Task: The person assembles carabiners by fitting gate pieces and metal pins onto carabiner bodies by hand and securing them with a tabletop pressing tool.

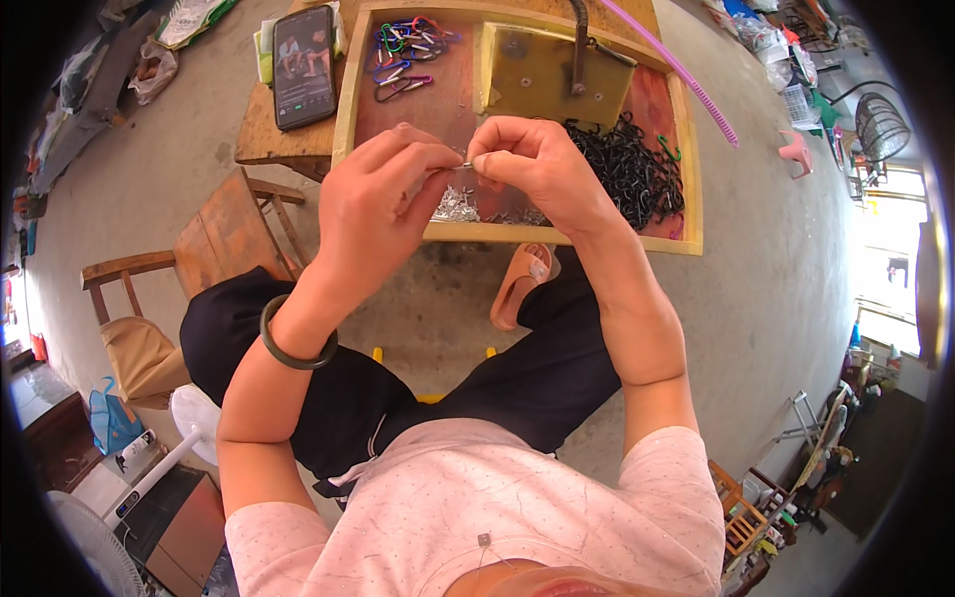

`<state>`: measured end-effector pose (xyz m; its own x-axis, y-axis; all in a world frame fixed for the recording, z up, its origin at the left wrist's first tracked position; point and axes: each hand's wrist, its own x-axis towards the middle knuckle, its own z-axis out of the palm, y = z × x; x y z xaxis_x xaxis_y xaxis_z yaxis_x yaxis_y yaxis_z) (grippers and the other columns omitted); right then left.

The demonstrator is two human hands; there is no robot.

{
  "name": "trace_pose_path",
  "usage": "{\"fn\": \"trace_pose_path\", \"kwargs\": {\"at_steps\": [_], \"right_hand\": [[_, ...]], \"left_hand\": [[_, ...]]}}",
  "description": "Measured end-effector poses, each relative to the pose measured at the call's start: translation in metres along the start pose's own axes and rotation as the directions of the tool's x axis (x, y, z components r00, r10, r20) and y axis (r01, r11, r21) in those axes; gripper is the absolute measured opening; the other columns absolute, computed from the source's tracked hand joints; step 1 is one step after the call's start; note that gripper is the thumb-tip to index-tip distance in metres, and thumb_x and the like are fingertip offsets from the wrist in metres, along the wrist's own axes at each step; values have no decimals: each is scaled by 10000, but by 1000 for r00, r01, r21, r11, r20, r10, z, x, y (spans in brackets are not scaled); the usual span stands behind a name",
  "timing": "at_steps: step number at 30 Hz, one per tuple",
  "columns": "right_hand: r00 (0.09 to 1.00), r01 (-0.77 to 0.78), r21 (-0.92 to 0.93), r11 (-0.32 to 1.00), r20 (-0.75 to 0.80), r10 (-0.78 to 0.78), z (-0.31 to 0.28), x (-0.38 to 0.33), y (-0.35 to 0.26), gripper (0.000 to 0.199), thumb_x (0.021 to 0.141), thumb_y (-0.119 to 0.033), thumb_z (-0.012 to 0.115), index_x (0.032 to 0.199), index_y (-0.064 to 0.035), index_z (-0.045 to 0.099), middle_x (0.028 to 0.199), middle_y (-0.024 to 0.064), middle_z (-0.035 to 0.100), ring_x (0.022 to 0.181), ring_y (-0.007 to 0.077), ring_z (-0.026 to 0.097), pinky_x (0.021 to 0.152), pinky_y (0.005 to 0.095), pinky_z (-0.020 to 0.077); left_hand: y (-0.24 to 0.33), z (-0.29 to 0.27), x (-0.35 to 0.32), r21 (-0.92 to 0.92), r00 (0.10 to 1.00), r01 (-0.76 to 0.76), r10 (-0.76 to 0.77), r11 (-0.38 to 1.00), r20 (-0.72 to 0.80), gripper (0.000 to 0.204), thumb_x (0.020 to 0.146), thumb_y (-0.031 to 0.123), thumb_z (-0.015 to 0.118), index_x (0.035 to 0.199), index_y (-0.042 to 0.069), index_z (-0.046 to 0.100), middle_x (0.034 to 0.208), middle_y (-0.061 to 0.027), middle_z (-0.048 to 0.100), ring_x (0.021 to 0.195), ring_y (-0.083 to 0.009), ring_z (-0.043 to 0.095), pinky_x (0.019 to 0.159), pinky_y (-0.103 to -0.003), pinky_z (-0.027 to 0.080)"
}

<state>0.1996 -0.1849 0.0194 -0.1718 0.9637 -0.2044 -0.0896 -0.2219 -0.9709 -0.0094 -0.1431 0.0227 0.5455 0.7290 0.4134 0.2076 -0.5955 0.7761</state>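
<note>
My left hand point(383, 194) and my right hand point(532, 159) meet over a shallow wooden tray point(557, 236). Between their fingertips they pinch a small silvery metal part point(465, 165). Below the hands, inside the tray, lies a heap of small silver metal pieces point(458, 206). A large pile of black hooks point(629, 164) fills the tray's right side. Several coloured clips point(403, 55) lie in its far left corner. A dark green bangle point(290, 343) sits on my left wrist.
A phone point(303, 65) with a lit screen lies on a wooden board left of the tray. A press with a lever point(577, 50) stands on a yellowish plate at the tray's back. A low wooden chair point(214, 244) is at left, a sandal point(519, 284) under the tray.
</note>
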Motion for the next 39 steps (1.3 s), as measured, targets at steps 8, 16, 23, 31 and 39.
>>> {"fn": "trace_pose_path", "kwargs": {"at_steps": [8,16,23,31,39], "right_hand": [[985,110,-209,972,-106,-134,13,-3,-6,100,933,-35,635,1019,8,664,868,15,655,812,85,617,724,270,527],[657,493,-789,367,62,-751,21,2,3,198,837,-14,716,1016,-99,702,906,67,686,775,309,641,678,386,523],[843,415,-491,766,-109,-527,16,0,-7,127,889,-13,728,1012,-37,748,896,49,694,829,160,667,698,286,523],[887,125,-675,727,-252,-386,-46,40,-61,139,938,-102,665,1025,-25,742,804,45,723,640,92,660,624,261,519],[919,-21,-783,622,-260,-296,-48,69,-83,224,934,-46,562,1031,63,732,759,129,729,552,197,706,539,320,576]], "left_hand": [[-10,8,-5,-310,912,405,-402,860,79,112,883,15,728,986,3,685,905,-38,715,778,-114,665,653,-258,513],[-20,10,-2,-528,890,436,-437,728,132,97,929,51,736,994,0,685,863,-11,723,770,-41,646,642,-199,491],[-19,14,-1,-667,929,326,-359,670,93,147,939,55,745,1054,-15,689,963,-36,734,854,-73,683,734,-214,540],[-15,10,14,-626,870,428,-486,652,89,319,941,104,753,1215,-15,639,1092,-63,702,948,-115,684,836,-260,553],[-19,-7,12,-576,826,496,-558,650,82,270,983,193,720,1195,33,673,1080,9,666,917,-71,637,795,-214,454]]}}
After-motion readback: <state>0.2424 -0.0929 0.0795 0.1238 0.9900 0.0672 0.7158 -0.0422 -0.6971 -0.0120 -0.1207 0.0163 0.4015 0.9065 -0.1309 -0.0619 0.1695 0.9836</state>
